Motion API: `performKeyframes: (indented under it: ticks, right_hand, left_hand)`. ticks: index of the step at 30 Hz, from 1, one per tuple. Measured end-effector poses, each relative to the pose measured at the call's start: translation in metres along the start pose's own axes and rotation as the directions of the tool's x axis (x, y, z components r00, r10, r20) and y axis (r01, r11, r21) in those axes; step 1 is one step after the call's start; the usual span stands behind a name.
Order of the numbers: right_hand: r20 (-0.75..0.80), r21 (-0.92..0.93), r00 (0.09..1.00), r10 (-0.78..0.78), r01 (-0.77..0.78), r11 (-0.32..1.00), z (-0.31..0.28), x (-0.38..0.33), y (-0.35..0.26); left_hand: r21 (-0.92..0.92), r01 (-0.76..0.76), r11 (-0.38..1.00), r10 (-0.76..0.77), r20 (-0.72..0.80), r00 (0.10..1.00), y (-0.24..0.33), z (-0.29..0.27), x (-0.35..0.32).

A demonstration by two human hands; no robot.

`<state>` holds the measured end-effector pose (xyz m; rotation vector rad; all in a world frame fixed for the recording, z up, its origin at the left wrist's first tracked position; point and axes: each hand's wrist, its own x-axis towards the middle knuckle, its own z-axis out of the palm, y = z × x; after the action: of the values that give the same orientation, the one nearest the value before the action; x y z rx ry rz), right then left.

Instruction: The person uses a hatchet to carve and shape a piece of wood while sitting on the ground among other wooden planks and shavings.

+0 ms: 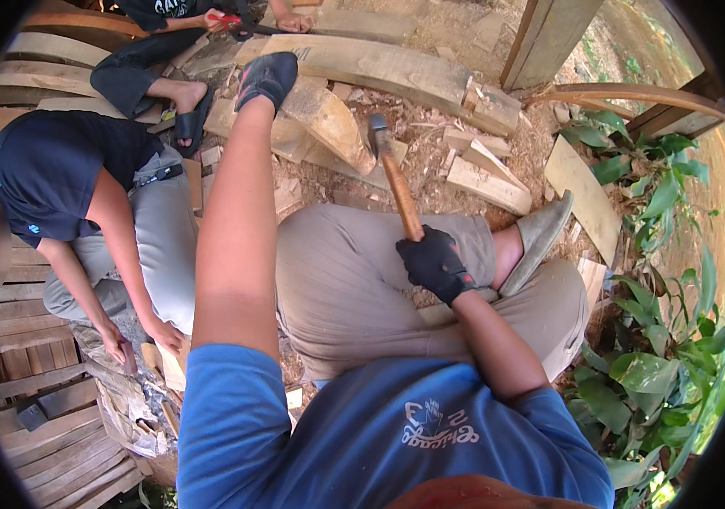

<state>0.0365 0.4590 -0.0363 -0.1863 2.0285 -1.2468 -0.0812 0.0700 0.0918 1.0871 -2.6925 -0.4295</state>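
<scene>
My right hand (pixel 435 265), in a black glove, is wrapped round the lower end of the wooden handle of a hammer (pixel 400 188). Its dark metal head points away from me, just right of a thick curved wooden block (pixel 327 123). My left arm stretches far forward, and my left hand (pixel 267 80), also in a dark glove, grips the far end of that block; its fingertips are partly hidden. The block's near end looks rough and chipped. It lies over other boards, and a gap shows between it and the hammer head.
Long curved planks (pixel 379 66) and split offcuts (pixel 488 185) lie among wood chips ahead. A post (pixel 549 42) and leafy plants (pixel 646 373) stand at right. A co-worker (pixel 57 170) bends over wood at left; another person's hand (pixel 223 21) holds something red at the far side.
</scene>
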Motion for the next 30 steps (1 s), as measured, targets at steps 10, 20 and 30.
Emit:
performKeyframes:
  ticks: [10,20,30]
  right_hand:
    - [-0.273,0.249,0.955,-0.116,0.186,0.950,-0.077,-0.072,-0.118]
    - [0.062,0.169,0.995,0.075,-0.084,0.982,-0.008,-0.012,-0.017]
    - [-0.267,0.161,0.939,-0.216,0.265,0.951,-0.051,-0.094,-0.125]
  left_hand:
    - [0.022,-0.039,0.999,0.038,0.038,0.999,-0.015,0.011,0.013]
    - [-0.007,0.014,1.000,-0.015,-0.035,0.999,0.008,0.003,0.004]
    - [-0.011,-0.020,1.000,0.020,0.028,0.999,-0.005,0.009,0.015]
